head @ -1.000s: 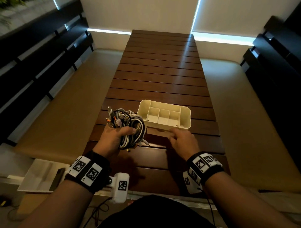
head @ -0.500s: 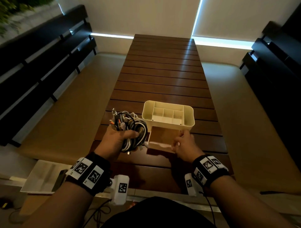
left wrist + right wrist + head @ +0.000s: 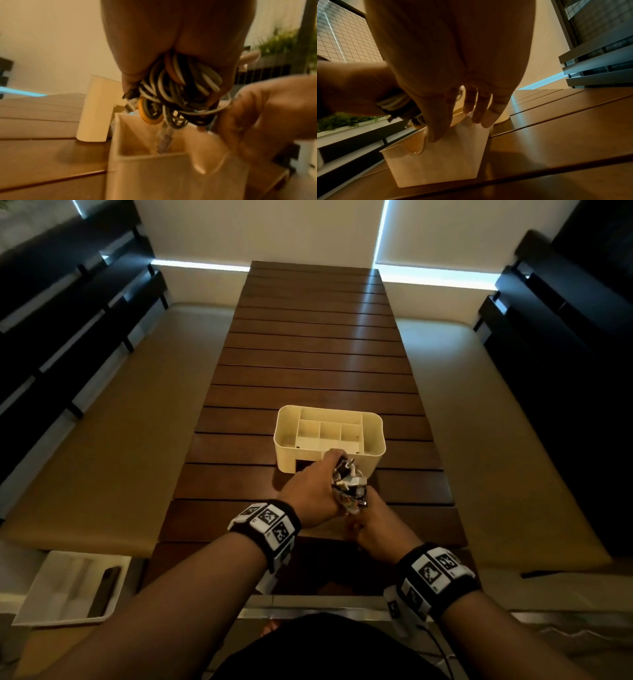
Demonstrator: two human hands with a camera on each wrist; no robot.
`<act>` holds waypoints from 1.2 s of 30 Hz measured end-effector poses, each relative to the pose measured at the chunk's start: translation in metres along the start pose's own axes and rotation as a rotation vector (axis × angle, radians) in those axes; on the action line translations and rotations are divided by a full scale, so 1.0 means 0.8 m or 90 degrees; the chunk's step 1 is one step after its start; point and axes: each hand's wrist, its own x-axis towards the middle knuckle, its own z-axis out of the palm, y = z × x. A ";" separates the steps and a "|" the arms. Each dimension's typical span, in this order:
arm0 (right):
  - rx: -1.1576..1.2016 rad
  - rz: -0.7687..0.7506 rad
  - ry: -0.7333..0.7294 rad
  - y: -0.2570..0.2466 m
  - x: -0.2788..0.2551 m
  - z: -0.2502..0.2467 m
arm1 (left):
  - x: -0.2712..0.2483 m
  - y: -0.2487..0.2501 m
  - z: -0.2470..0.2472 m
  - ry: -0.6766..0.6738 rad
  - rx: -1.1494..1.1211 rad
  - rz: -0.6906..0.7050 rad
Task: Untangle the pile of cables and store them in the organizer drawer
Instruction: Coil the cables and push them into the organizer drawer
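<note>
At the near end of the long slatted tabletop [image 3: 318,354], toward its right edge, the cream organizer [image 3: 373,440] stands with its divided tray on top and its drawer [image 3: 171,175] pulled out toward the person. Above that open drawer the left hand [image 3: 310,494] is clamped around the bundle of cables [image 3: 176,94], a mix of grey, black and one orange loop, with a clear plug dangling just inside the drawer. The right hand [image 3: 453,67] has its fingers [image 3: 489,116] straight and relaxed, resting along the drawer's rim and steadying it. I'd say the lowering-in step is under way, though the cables look knotted together rather than sorted. To do it well, the steadying hand should keep the drawer from sliding, and the bundle should go down loops first, so no plug or loose end hangs over the rim and jams the drawer when it shuts.
</note>
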 end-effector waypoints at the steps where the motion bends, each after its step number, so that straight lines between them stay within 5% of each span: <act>1: 0.037 0.021 0.001 0.001 -0.003 -0.001 | 0.006 -0.004 0.005 -0.016 0.062 0.002; 6: 0.065 0.087 0.005 0.001 -0.008 0.002 | 0.011 -0.022 0.025 -0.072 0.393 0.016; 10: 0.073 0.098 -0.018 -0.001 -0.007 -0.013 | 0.008 -0.029 0.036 -0.041 0.459 0.015; 13: 0.018 0.026 -0.004 -0.009 -0.016 -0.025 | 0.007 -0.034 0.045 -0.032 0.477 0.002; 18: -0.002 -0.138 0.198 -0.025 -0.008 -0.031 | 0.013 -0.045 0.040 -0.021 0.467 -0.038; 24: -0.187 -0.116 -0.115 -0.046 0.044 -0.035 | 0.020 -0.055 0.024 -0.049 0.387 -0.052; 32: -0.230 -0.048 -0.155 -0.040 0.055 -0.028 | 0.020 -0.054 -0.004 -0.200 0.207 -0.091; 36: -0.269 -0.087 -0.134 -0.040 0.051 -0.022 | 0.009 -0.057 -0.004 -0.220 0.257 -0.060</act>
